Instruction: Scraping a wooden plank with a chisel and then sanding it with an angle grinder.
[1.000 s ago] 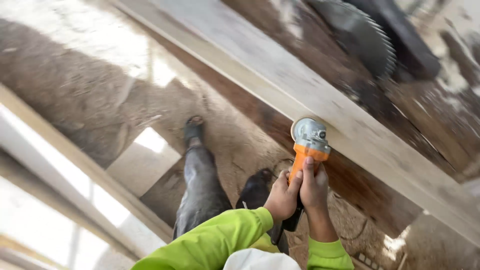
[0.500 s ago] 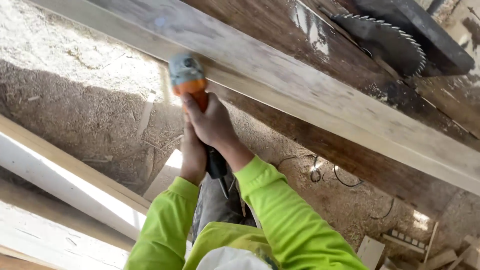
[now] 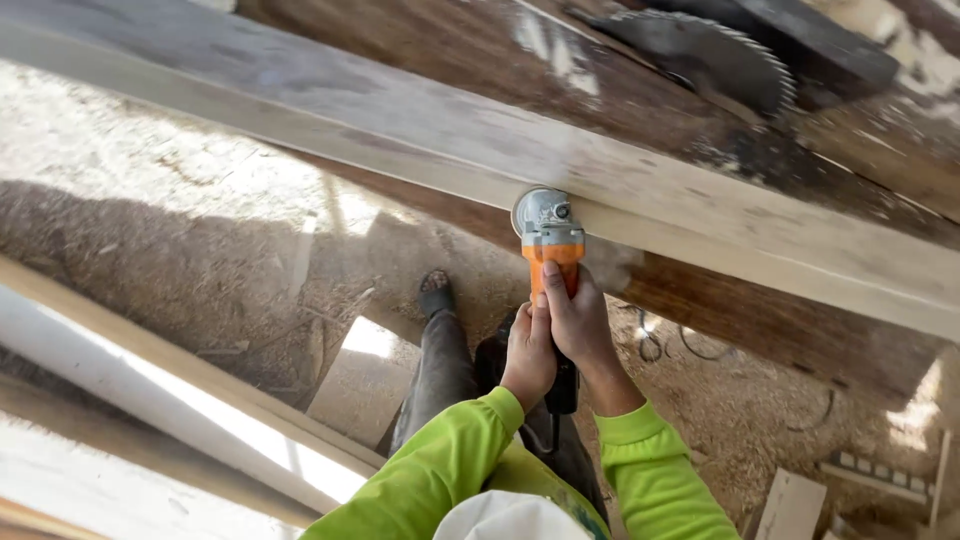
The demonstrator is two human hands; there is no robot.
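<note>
Both of my hands hold an orange angle grinder (image 3: 549, 240) with a grey head. My left hand (image 3: 527, 352) wraps the rear of its body, and my right hand (image 3: 578, 322) grips it from the right with a finger laid along the orange housing. The grinder's disc presses against the near edge of a long pale wooden plank (image 3: 720, 215) that runs across the view. My sleeves are lime green.
A toothed circular saw blade (image 3: 712, 52) sits on the dark timber behind the plank, upper right. Sawdust covers the ground (image 3: 200, 230). My boot (image 3: 436, 293) stands below the plank. Pale boards (image 3: 180, 400) lie at lower left, with wood offcuts (image 3: 790, 505) at lower right.
The grinder went left along the plank's edge, away from the saw blade, then came back right. Both hands kept their grip throughout.
</note>
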